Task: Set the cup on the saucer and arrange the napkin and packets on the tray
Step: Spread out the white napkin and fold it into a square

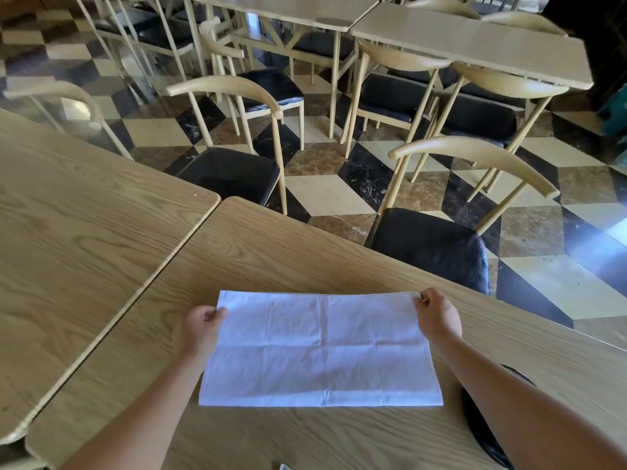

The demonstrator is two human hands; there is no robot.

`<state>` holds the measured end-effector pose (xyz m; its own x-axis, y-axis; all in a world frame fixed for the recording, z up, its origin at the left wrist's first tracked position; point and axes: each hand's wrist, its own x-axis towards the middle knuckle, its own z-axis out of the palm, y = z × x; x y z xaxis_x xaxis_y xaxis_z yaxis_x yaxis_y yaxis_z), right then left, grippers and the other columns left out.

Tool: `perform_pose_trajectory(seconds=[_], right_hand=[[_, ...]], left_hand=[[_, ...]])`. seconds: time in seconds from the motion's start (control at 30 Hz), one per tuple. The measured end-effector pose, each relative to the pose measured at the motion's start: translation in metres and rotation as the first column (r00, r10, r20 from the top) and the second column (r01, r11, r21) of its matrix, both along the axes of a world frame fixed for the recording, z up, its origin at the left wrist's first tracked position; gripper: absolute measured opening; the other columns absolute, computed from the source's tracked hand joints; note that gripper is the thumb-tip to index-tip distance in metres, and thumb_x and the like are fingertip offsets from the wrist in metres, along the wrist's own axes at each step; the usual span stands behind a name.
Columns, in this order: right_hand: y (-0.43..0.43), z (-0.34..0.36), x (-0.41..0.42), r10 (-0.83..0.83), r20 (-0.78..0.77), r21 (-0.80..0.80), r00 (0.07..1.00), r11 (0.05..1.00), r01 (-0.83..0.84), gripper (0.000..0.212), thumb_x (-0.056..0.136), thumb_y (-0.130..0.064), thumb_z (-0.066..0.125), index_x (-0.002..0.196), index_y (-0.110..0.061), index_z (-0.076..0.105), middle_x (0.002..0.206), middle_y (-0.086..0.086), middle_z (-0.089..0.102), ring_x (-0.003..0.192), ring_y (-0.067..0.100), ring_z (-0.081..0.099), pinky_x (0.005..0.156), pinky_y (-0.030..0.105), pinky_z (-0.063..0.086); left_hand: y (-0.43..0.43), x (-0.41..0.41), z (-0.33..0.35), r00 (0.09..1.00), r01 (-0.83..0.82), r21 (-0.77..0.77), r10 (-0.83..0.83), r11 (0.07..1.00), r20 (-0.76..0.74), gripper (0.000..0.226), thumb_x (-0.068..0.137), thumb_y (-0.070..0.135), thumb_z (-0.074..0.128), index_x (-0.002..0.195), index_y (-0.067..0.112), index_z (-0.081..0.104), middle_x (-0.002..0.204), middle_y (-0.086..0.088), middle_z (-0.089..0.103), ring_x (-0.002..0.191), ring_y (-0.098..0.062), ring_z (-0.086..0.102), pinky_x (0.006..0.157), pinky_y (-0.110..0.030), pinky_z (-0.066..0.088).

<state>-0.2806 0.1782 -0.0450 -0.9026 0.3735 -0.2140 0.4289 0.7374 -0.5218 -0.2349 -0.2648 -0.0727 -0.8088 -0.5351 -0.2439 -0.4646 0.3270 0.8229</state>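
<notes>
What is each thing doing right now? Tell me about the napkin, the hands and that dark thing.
Napkin: white, creased, lying flat on the table, far corners held.
Left hand: pinching the far left corner.
Right hand: pinching the far right corner.
Dark thing: mostly hidden under the right arm, cannot tell what it is.

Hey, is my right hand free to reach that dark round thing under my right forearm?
Probably not right away. The right hand is pinching the far right corner of the white napkin, as the left hand pinches the left. The dark round thing lies close, partly hidden beneath the forearm; letting go first should free it.
</notes>
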Motion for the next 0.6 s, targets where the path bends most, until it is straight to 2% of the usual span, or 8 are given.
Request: perform_pose_trajectory(seconds=[0.13, 0.27, 0.37, 0.43, 0.5, 0.57, 0.6], right_hand=[[0.000, -0.002, -0.001, 0.018, -0.001, 0.037, 1.000, 0.999, -0.018, 0.016, 0.098, -0.025, 0.052, 0.084, -0.018, 0.055, 0.067, -0.003, 0.056, 0.061, 0.017, 0.051, 0.049, 0.026, 0.033], [-0.001, -0.004, -0.002, 0.022, -0.021, 0.061, 1.000, 0.998, -0.020, 0.017, 0.098, -0.026, 0.054, 0.084, -0.017, 0.056, 0.068, -0.001, 0.057, 0.062, 0.020, 0.053, 0.053, 0.029, 0.043], [-0.002, -0.005, 0.000, 0.023, -0.048, 0.065, 0.999, 0.998, -0.020, 0.013, 0.097, -0.026, 0.057, 0.090, -0.015, 0.058, 0.081, 0.006, 0.064, 0.069, 0.023, 0.057, 0.064, 0.038, 0.055], [-0.003, -0.003, 0.006, -0.002, -0.069, 0.039, 0.998, 0.999, 0.005, 0.013, 0.095, -0.025, 0.061, 0.098, -0.013, 0.059, 0.098, 0.009, 0.065, 0.080, 0.025, 0.058, 0.071, 0.039, 0.054], [-0.006, -0.001, 0.019, 0.002, -0.119, 0.059, 0.993, 0.998, 0.005, 0.021, 0.093, -0.025, 0.064, 0.109, -0.012, 0.059, 0.111, 0.009, 0.061, 0.094, 0.028, 0.056, 0.075, 0.039, 0.051], [-0.015, 0.000, 0.039, 0.144, -0.181, 0.183, 0.973, 0.977, -0.110, 0.031, 0.090, -0.024, 0.066, 0.118, -0.013, 0.059, 0.122, 0.007, 0.059, 0.107, 0.030, 0.051, 0.077, 0.040, 0.049], [-0.022, 0.000, 0.050, 0.250, -0.178, 0.247, 0.952, 0.948, -0.203, 0.037, 0.090, -0.026, 0.065, 0.124, -0.013, 0.058, 0.130, 0.006, 0.057, 0.113, 0.029, 0.049, 0.082, 0.042, 0.050]], left_hand=[[-0.005, -0.002, -0.007, 0.999, 0.008, -0.063, -0.005, 0.998, 0.039, 0.023, 0.078, 0.034, 0.074, 0.061, 0.025, 0.061, 0.062, 0.007, 0.065, 0.066, -0.026, 0.064, 0.067, -0.044, 0.052], [-0.003, -0.006, -0.011, 0.998, 0.017, -0.148, -0.009, 0.989, 0.057, 0.027, 0.081, 0.030, 0.075, 0.060, 0.027, 0.058, 0.061, 0.007, 0.064, 0.070, -0.031, 0.067, 0.066, -0.042, 0.051], [0.004, -0.004, -0.006, 1.000, 0.023, -0.183, -0.020, 0.983, 0.021, 0.014, 0.081, 0.023, 0.075, 0.079, 0.024, 0.061, 0.078, -0.002, 0.067, 0.080, -0.031, 0.066, 0.073, -0.046, 0.054], [0.010, 0.001, -0.001, 1.000, 0.027, -0.282, -0.021, 0.959, 0.022, 0.021, 0.081, 0.021, 0.075, 0.097, 0.016, 0.062, 0.091, -0.006, 0.065, 0.090, -0.032, 0.062, 0.080, -0.049, 0.052], [0.019, 0.013, 0.004, 0.996, 0.075, -0.430, -0.086, 0.900, -0.005, 0.030, 0.080, 0.014, 0.074, 0.106, 0.011, 0.061, 0.097, -0.012, 0.064, 0.097, -0.037, 0.058, 0.085, -0.052, 0.049], [0.031, 0.033, 0.008, 0.965, 0.198, -0.599, -0.263, 0.776, -0.021, 0.036, 0.079, 0.013, 0.072, 0.113, 0.009, 0.060, 0.107, -0.014, 0.064, 0.104, -0.039, 0.058, 0.088, -0.052, 0.047], [0.037, 0.044, 0.008, 0.939, 0.260, -0.659, -0.344, 0.706, 0.002, 0.040, 0.082, 0.020, 0.067, 0.119, 0.009, 0.059, 0.117, -0.014, 0.062, 0.110, -0.038, 0.058, 0.090, -0.050, 0.046]])
